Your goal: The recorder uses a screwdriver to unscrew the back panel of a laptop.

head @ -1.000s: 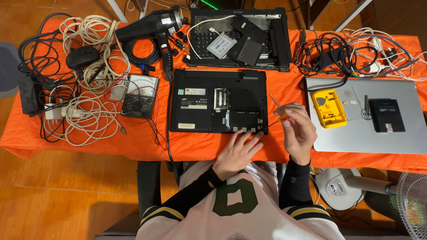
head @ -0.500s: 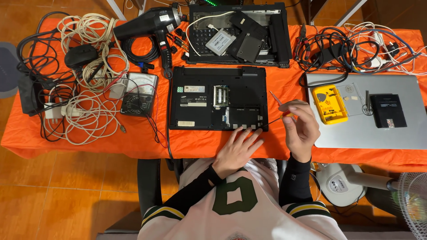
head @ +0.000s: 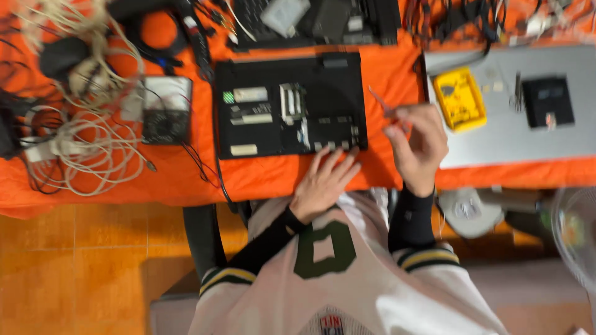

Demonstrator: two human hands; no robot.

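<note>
Orange cloth (head: 273,177) covers the table, and the view has slid so the open laptop base (head: 290,102) now sits higher and closer than a moment ago. At its 5 o'clock edge, the left hand (head: 324,181) stays flat, fingers spread. At 3 o'clock, the right hand (head: 417,144) pinches a thin screwdriver (head: 380,102), lifted clear of the base. A yellow case (head: 459,98) lies beyond.

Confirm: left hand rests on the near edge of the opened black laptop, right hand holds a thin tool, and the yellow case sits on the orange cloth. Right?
Not quite. In the head view the yellow case sits on the grey laptop lid, not the orange cloth. The rest holds: left hand on the opened black laptop near edge, right hand holding a thin tool.
</note>
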